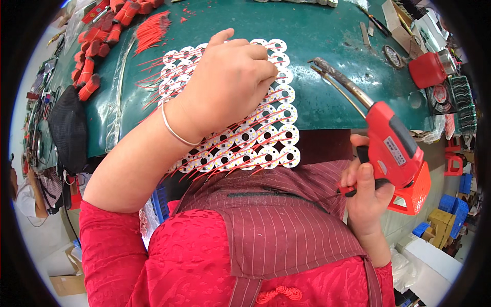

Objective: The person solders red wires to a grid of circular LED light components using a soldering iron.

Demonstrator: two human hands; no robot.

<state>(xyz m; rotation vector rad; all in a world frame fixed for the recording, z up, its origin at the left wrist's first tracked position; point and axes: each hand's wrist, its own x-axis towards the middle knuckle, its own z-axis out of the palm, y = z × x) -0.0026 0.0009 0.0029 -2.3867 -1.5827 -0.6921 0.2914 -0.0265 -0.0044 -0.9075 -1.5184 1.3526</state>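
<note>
My left hand [232, 79] reaches over a panel of round white LED boards [267, 134], its fingers pinched together near the panel's right side. What they hold, if anything, is hidden behind the fingers. Thin red wires [225, 159] slant across the boards, and many of their ends stick out past the left and near edges. To the right of the panel, my right hand [365, 192] is wrapped round the black-and-red handle of a red soldering gun [391, 138]. The gun's dark tip and a thin brass-coloured tube point up and left, apart from the boards.
Bundles of red wire [88, 79] and a loose spread of red wires [152, 31] lie at the far left of the green table [327, 41]. A black mesh item [69, 128] hangs at the left edge. At the far right are a red container [428, 70] and a small fan [442, 97].
</note>
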